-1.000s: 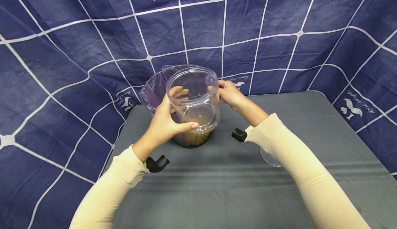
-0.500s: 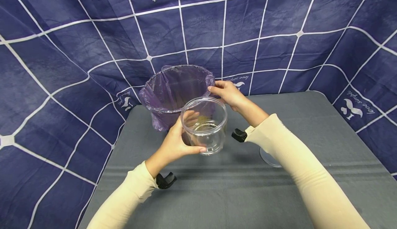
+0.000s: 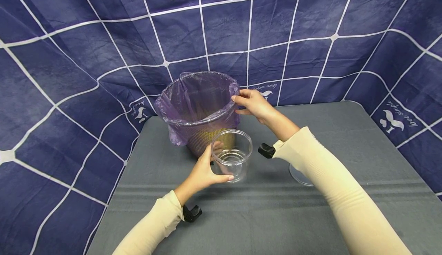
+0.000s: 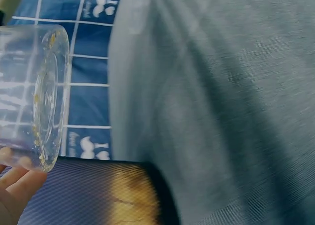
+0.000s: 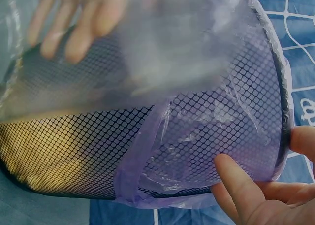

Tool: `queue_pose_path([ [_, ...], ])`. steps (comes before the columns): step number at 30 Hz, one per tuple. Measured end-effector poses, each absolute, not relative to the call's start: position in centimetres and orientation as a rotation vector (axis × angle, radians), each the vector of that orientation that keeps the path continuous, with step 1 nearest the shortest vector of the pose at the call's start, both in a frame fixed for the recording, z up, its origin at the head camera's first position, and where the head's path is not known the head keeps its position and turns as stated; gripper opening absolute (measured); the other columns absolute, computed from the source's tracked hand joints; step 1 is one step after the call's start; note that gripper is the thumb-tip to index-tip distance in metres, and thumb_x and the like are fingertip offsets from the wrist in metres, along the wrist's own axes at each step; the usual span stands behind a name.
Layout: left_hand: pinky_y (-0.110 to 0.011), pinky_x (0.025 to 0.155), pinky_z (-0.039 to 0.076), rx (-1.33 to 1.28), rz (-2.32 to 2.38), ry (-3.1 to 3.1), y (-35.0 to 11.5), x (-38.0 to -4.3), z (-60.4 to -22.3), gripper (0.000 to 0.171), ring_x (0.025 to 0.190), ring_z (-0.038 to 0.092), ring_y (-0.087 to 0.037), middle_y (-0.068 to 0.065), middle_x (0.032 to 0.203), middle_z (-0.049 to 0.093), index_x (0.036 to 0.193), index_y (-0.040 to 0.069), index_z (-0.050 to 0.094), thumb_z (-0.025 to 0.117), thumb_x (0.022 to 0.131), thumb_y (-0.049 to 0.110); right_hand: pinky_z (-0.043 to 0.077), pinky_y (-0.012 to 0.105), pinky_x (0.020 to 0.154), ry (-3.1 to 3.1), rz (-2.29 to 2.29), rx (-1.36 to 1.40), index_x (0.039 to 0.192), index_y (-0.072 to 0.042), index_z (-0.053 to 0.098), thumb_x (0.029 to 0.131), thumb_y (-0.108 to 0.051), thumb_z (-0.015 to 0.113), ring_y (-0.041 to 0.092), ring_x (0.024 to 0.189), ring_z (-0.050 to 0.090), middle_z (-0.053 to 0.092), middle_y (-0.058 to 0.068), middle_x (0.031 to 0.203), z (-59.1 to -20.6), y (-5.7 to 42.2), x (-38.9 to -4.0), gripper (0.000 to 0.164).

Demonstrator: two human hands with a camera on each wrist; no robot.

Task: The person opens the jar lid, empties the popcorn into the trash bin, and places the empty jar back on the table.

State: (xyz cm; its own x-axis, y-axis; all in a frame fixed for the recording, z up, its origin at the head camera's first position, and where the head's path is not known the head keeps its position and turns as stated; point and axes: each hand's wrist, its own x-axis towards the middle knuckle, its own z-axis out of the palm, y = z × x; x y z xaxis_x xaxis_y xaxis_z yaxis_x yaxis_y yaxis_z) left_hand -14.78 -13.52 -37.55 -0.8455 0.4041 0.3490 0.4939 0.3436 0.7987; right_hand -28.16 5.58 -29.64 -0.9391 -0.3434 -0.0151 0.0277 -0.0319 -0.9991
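Observation:
My left hand [image 3: 203, 173] grips a clear round plastic tub [image 3: 238, 169], thumb and fingers around its side, its mouth tilted up toward me. In the left wrist view, small yellowish crumbs cling to the base of the tub [image 4: 49, 102]. Just behind it stands a black mesh waste bin [image 3: 198, 142] lined with a purple plastic bag [image 3: 179, 128]. My right hand [image 3: 257, 105] holds the bin's right rim and the bag folded over it; the right wrist view shows thumb and fingers [image 5: 236, 183] on either side of the rim. Something yellow-brown [image 5: 44, 151] shows through the lower mesh.
A clear round lid [image 3: 299, 177] lies on the grey cloth-covered table [image 3: 248, 224], partly hidden by my right sleeve. A blue curtain with white lines [image 3: 304, 25] hangs behind and along both sides of the table.
The tub in my left hand has come down from over the bin toward me and slightly right, to in front of the bin. My right hand has stayed at the rim.

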Motion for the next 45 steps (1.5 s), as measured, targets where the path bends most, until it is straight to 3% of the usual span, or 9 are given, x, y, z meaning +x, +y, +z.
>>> queue_pose_path([
  [10,-0.048,0.096,0.032,-0.789,-1.608,-2.527,-13.1,-15.2,-42.3,0.093,0.116,0.038,-0.043,-0.028,0.125,0.038,0.128,-0.009,0.026,0.084,0.057,0.007,0.048,0.031,0.080,1.982,-2.073,-0.322,0.121,0.012,0.045,0.091,-0.010,0.051,0.024,0.104,0.050,0.045,0.022,0.119,-29.7,5.5,-28.1,0.037],
  [19,-0.043,0.096,0.033,-0.709,-1.595,-2.550,-13.2,-16.5,-48.2,0.098,0.117,0.040,-0.031,-0.018,0.128,0.038,0.127,0.001,0.026,0.086,0.054,0.022,0.049,0.031,0.079,1.977,-2.078,-0.332,0.120,0.013,0.044,0.091,-0.009,0.050,0.024,0.106,0.049,0.047,0.018,0.115,-29.6,5.5,-28.0,0.037],
  [36,-0.043,0.097,0.030,-0.658,-1.561,-2.609,-13.5,-16.3,-50.2,0.102,0.119,0.040,-0.028,-0.020,0.128,0.039,0.128,0.003,0.025,0.087,0.051,0.028,0.049,0.030,0.078,1.983,-2.069,-0.335,0.119,0.012,0.045,0.091,-0.010,0.050,0.023,0.106,0.049,0.048,0.015,0.112,-29.5,5.4,-27.8,0.036],
  [41,-0.044,0.100,0.028,-0.603,-1.458,-2.684,-13.6,-16.2,-50.1,0.117,0.123,0.032,-0.030,-0.018,0.133,0.031,0.136,0.005,0.017,0.087,0.047,0.036,0.048,0.031,0.080,2.015,-2.034,-0.351,0.119,0.012,0.045,0.091,-0.011,0.049,0.025,0.105,0.050,0.048,0.018,0.114,-29.4,5.3,-27.8,0.036],
  [45,-0.046,0.101,0.025,-0.592,-1.381,-2.718,-13.8,-15.9,-49.4,0.127,0.127,0.024,-0.030,-0.018,0.140,0.022,0.141,0.009,0.008,0.086,0.046,0.041,0.045,0.034,0.086,2.051,-1.965,-0.426,0.127,0.009,0.040,0.093,-0.018,0.046,0.029,0.114,0.044,0.043,0.021,0.126,-29.6,5.8,-27.8,0.044],
])
